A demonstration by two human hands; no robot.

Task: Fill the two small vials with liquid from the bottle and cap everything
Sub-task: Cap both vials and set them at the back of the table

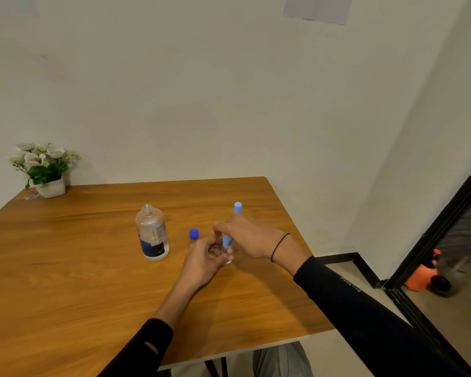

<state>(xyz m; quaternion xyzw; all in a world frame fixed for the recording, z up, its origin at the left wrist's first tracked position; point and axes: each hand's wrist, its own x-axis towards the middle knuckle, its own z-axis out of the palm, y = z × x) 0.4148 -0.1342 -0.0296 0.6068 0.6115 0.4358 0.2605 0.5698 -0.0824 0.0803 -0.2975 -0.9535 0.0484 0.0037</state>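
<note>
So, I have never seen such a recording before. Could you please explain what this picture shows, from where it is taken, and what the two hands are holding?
There is no machine here. A person wears one camera on the head, looking forward and down at their own two bare hands over a brown wooden table. The left hand and the right hand meet around a small clear vial with a light blue cap, which stands on the table; the fingers hide most of it. A second vial with a light blue cap stands just behind the right hand. To the left stands a clear plastic bottle with a dark label, open at the top. Its round dark blue cap lies on the table beside it. A white pot of flowers sits in the far left corner.
</note>
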